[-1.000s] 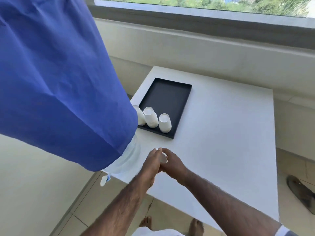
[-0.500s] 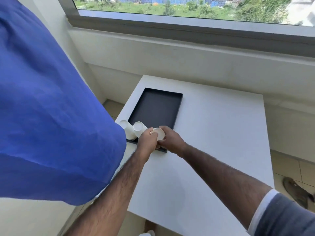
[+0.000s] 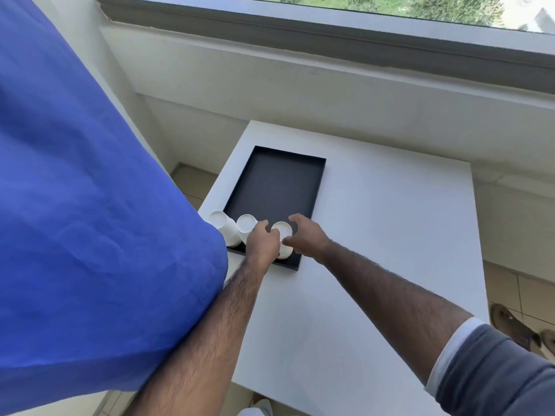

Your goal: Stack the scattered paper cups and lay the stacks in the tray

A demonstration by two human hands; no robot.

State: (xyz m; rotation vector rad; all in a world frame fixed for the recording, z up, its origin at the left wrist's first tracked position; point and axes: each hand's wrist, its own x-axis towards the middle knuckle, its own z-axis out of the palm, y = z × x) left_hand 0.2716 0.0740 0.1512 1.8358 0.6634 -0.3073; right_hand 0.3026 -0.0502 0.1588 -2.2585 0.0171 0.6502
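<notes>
A black tray (image 3: 276, 181) lies on the white table (image 3: 390, 235). Three white paper cup stacks lie on their sides at the tray's near end: the left stack (image 3: 223, 226), the middle stack (image 3: 246, 225) and the right stack (image 3: 283, 229). My left hand (image 3: 262, 243) has its fingers curled against the right stack's left side. My right hand (image 3: 306, 238) hovers at that stack's right side with fingers spread. Its thumb touches the cup and its forefinger arches just past the rim. The lower part of the right stack is hidden by my hands.
A large blue cloth (image 3: 90, 205) fills the left of the view and hides the table's near left corner. A wall ledge and window run behind the table. A sandal (image 3: 513, 325) lies on the tiled floor at the right.
Both hands carried a cup stack from the table's near edge into the tray and laid it beside the other two. My right hand's fingers have since spread off it.
</notes>
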